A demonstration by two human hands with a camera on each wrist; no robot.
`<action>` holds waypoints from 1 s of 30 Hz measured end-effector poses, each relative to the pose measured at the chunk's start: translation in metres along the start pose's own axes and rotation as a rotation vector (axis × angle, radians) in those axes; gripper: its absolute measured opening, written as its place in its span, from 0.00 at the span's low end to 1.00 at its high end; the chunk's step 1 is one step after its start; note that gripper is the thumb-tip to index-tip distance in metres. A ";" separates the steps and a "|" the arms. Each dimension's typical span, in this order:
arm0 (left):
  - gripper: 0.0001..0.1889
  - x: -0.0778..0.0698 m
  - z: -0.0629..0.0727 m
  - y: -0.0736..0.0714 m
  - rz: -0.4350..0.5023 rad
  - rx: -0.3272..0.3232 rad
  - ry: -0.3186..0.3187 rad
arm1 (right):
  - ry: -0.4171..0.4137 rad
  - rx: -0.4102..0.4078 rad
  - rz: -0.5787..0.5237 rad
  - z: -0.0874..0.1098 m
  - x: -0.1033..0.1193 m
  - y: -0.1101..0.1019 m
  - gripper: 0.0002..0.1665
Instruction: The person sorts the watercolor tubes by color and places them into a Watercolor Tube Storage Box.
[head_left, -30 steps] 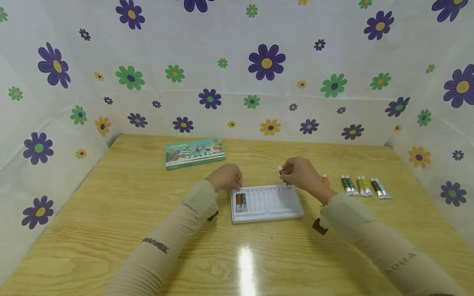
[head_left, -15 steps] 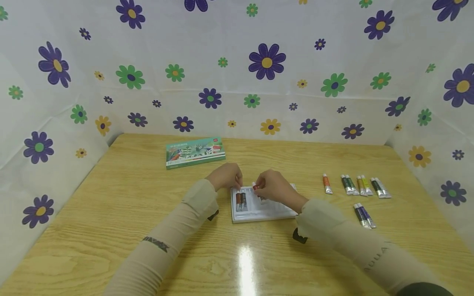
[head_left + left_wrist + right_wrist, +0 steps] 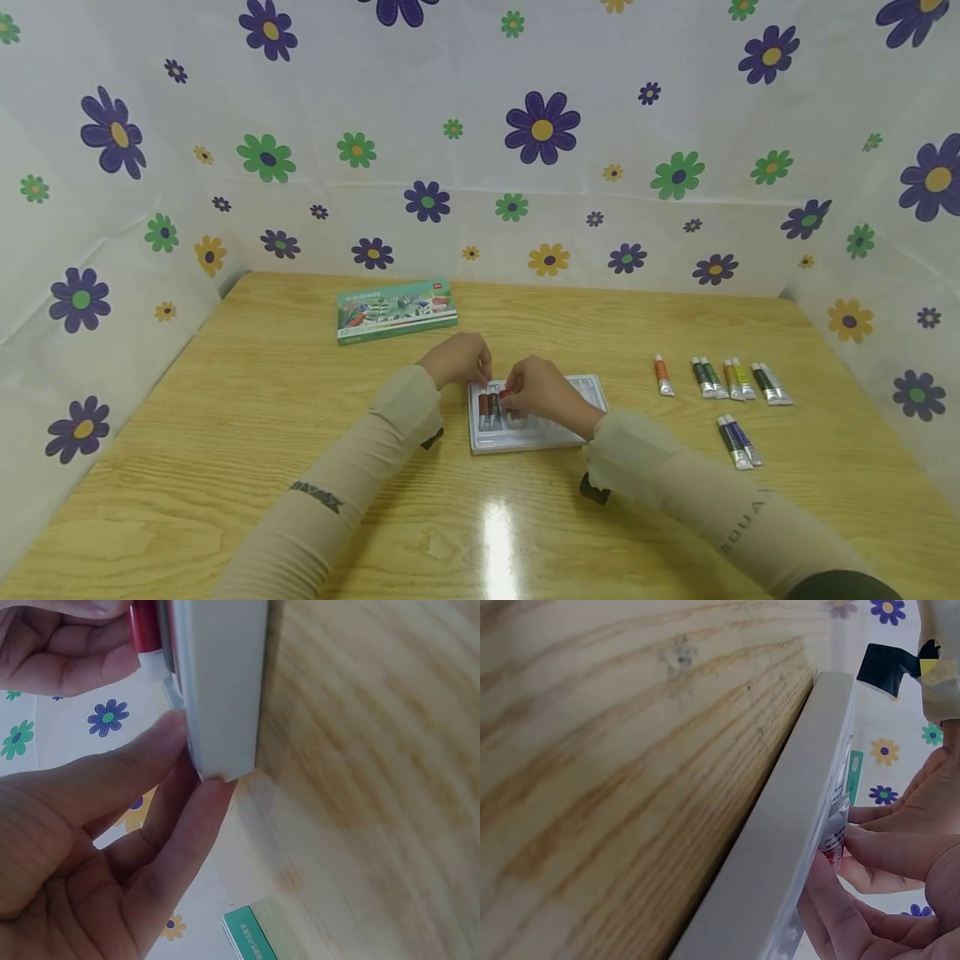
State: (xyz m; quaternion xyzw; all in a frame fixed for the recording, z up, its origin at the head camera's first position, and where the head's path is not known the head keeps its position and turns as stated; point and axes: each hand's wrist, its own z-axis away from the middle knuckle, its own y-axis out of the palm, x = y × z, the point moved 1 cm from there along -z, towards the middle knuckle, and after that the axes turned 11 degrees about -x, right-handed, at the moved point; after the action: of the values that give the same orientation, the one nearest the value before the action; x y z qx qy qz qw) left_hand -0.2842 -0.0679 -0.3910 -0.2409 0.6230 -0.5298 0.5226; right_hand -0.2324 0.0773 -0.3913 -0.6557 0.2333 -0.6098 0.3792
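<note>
A white paint tray (image 3: pixel 534 444) with narrow slots lies on the table between the hands. My left hand (image 3: pixel 455 358) pinches its far left corner, thumb on the rim and fingers along the side. In the slots at the left end lie a reddish-brown paint tube (image 3: pixel 483 406) and a dark brown paint tube (image 3: pixel 493 406). My right hand (image 3: pixel 547 393) pinches a red paint tube (image 3: pixel 145 628) beside them, low over the tray. The tube's white cap faces the far edge. Fingers hide much of this tube in the head view.
A green paint box (image 3: pixel 397 312) lies behind to the left. To the right are an orange tube (image 3: pixel 663 377), paired green tubes (image 3: pixel 708 377), yellowish tubes (image 3: pixel 738 380), a dark green and silvery pair (image 3: pixel 771 385), and a dark and violet pair (image 3: pixel 738 442). A flowered cloth (image 3: pixel 480 150) hangs behind.
My right hand has carried the red tube left from the tray's far right side and down beside the two brown tubes. The left hand has stayed at the tray's corner.
</note>
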 end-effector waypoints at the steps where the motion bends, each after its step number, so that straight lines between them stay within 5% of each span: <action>1: 0.02 0.000 0.000 0.000 -0.003 -0.001 0.003 | 0.002 0.001 0.005 0.000 0.000 0.001 0.10; 18: 0.02 -0.002 0.001 -0.001 -0.002 0.002 -0.009 | 0.007 -0.002 0.045 0.001 0.005 0.004 0.10; 30: 0.02 -0.002 0.001 -0.001 -0.003 0.004 -0.010 | -0.066 0.013 0.105 0.002 0.005 0.000 0.07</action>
State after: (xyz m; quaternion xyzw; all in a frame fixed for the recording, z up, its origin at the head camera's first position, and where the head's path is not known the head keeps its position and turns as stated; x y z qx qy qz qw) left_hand -0.2834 -0.0671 -0.3897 -0.2435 0.6191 -0.5303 0.5255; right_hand -0.2301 0.0735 -0.3884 -0.6599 0.2509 -0.5684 0.4225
